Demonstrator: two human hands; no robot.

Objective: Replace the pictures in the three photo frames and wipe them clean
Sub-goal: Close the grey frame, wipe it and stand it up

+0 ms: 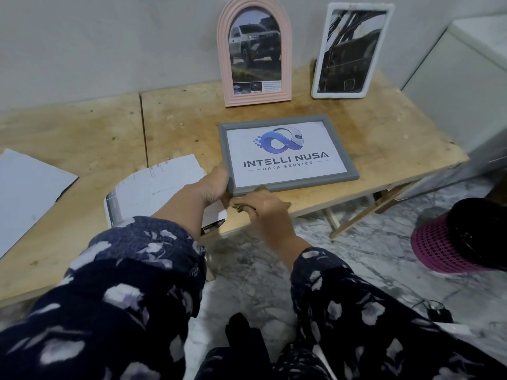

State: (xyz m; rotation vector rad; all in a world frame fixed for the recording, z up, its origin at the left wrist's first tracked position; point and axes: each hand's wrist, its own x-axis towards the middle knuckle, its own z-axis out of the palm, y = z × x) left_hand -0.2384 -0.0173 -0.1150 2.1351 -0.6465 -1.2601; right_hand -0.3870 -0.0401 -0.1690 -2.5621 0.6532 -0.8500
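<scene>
A grey frame (285, 156) with a logo picture lies flat on the wooden table (384, 138). My left hand (215, 185) grips its near left corner. My right hand (263, 205) rests at the frame's near edge, fingers curled over a small dark cloth-like thing I cannot make out. A pink arched frame (253, 50) with a truck photo stands against the wall. To its right leans a white frame (352, 49) holding a dark photo.
Loose printed sheets (162, 187) lie left of the grey frame, and another white sheet (27, 193) sits at the far left. A pink basket (444, 242) with a black bag stands on the marble floor at right. A white cabinet (466, 78) stands beside the table.
</scene>
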